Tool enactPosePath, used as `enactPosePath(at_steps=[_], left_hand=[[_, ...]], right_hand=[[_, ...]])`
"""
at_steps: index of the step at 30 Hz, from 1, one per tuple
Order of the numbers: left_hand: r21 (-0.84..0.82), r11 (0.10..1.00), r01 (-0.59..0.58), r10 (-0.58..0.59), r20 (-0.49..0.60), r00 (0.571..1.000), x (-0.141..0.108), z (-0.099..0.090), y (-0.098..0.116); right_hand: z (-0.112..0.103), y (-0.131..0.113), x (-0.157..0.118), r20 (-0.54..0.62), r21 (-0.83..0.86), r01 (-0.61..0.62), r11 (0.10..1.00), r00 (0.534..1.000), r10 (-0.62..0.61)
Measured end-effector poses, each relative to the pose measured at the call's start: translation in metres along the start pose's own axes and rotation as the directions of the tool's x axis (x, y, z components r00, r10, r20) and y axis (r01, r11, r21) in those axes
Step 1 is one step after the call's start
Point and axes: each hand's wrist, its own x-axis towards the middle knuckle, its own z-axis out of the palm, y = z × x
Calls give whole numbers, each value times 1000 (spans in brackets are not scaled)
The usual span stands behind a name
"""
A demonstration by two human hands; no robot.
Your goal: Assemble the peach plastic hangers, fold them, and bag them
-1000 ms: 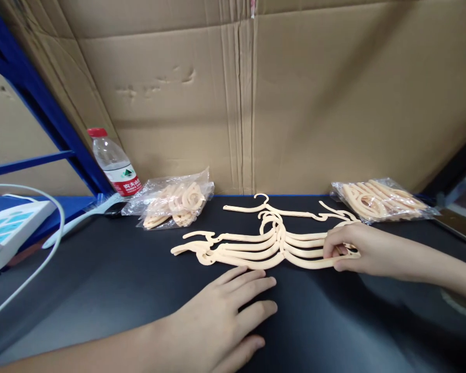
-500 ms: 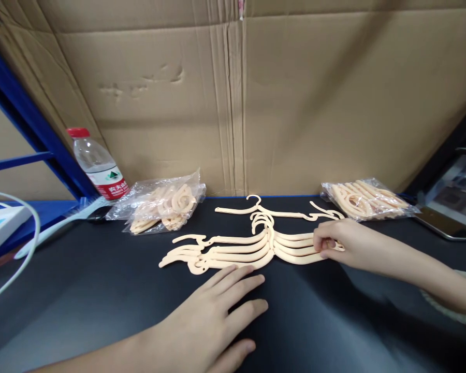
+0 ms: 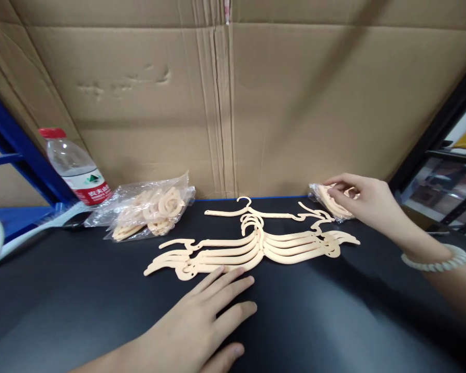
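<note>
R hand (image 3: 373, 201) half-curled over hanger pkg (image 3: 329, 203)

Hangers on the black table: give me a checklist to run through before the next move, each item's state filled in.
1. Hanger pile hooks on one side: ok, toward the cardboard.
2. Rear hanger has curved pieces at both ends: not ok, only at the right.
3. Left hand off the pile: cannot tell; fingertips overlap its front edge in view.
4. Right hand away from the pile: ok, at the right bag.
5. Bottle capped: ok.
</note>
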Motion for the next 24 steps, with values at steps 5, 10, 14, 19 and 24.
enactPosePath(at_steps=[5, 10, 14, 19, 24], left_hand=[[18, 1000, 12, -12, 5, 1000, 0, 0, 1], [-21, 1000, -13, 13, -16, 1000, -1, 2, -1], [-41, 999, -13, 13, 2, 1000, -1, 4, -1], [-91, 996, -10, 8, -22, 1000, -2, 5, -2], [-117, 993, -13, 8, -38, 999, -3, 6, -1]], right_hand=[[14, 28, 7, 109, -143, 135, 981, 987, -120], [32, 52, 9, 258, -183, 316, 931, 929, -264], [45, 70, 5, 353, -291, 410, 864, 886, -301], [56, 83, 0, 400, -336, 425, 840, 872, -282], [60, 89, -1, 414, -343, 415, 843, 872, -262]])
